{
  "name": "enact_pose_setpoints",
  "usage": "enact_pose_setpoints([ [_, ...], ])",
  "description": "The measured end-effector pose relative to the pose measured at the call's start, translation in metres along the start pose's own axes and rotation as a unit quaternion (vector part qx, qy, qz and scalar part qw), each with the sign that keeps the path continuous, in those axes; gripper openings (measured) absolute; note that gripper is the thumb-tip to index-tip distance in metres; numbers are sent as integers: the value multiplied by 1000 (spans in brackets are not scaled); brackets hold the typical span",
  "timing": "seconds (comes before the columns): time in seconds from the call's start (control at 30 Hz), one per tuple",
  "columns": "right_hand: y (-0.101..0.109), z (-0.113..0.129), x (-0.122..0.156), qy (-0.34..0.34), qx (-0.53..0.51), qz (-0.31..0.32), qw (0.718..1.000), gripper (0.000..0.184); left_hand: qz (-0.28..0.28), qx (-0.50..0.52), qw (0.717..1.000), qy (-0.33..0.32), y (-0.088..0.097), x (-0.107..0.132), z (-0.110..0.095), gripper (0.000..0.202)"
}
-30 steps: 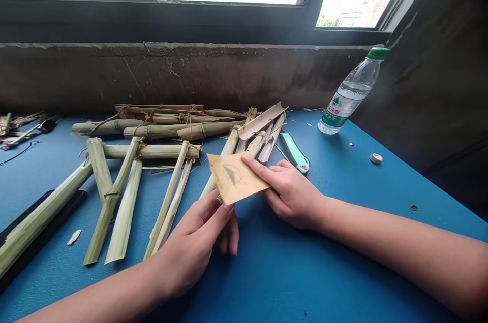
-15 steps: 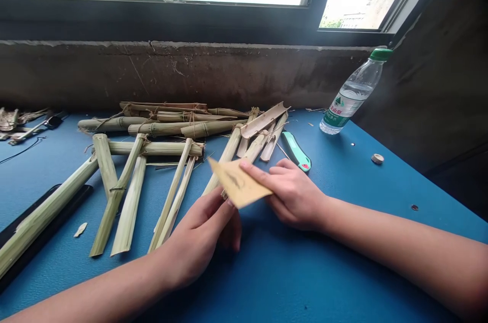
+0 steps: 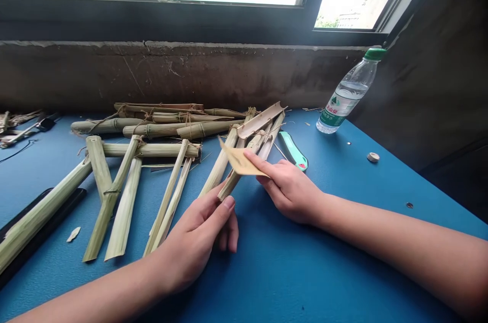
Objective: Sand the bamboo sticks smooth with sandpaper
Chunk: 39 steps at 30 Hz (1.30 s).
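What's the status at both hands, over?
Left hand gripping stick near its end. Right hand holding sheet, which hides part of stick. Knife beyond right hand, not between hands.

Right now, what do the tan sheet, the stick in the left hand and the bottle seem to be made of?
Tan sheet: probably paper, matte, thin and bent; perhaps sandpaper, but grit is indistinct.
Stick: likely bamboo or a similar stalk, dull, with lengthwise fibrous streaks.
Bottle: probably plastic, shiny, see-through with bright highlights.
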State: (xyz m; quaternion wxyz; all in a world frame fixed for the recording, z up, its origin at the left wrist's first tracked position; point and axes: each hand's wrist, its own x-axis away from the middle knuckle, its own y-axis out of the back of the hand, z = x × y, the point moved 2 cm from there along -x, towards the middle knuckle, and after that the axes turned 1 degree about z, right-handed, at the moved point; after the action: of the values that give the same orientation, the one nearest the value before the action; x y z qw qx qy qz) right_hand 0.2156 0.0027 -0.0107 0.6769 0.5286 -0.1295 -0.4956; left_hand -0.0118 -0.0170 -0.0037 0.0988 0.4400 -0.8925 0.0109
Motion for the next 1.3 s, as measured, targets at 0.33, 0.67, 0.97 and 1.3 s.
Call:
enact_pose_setpoints([
  [0.33,1,-2,0,-51,-2,-32,998,53,-4,-1,1000,2,-1,0,0,43],
  [0.67,2,3,1,53,-36,-6,998,51,-7,-11,1000,-2,1,1,-2,43],
  [0.97,2,28,5,108,-187,90,972,46,-8,-29,999,-20,-2,-1,0,34],
  [1.3,5,32,8,85,-138,-52,985,28,-27,-64,997,-24,-3,2,0,46],
])
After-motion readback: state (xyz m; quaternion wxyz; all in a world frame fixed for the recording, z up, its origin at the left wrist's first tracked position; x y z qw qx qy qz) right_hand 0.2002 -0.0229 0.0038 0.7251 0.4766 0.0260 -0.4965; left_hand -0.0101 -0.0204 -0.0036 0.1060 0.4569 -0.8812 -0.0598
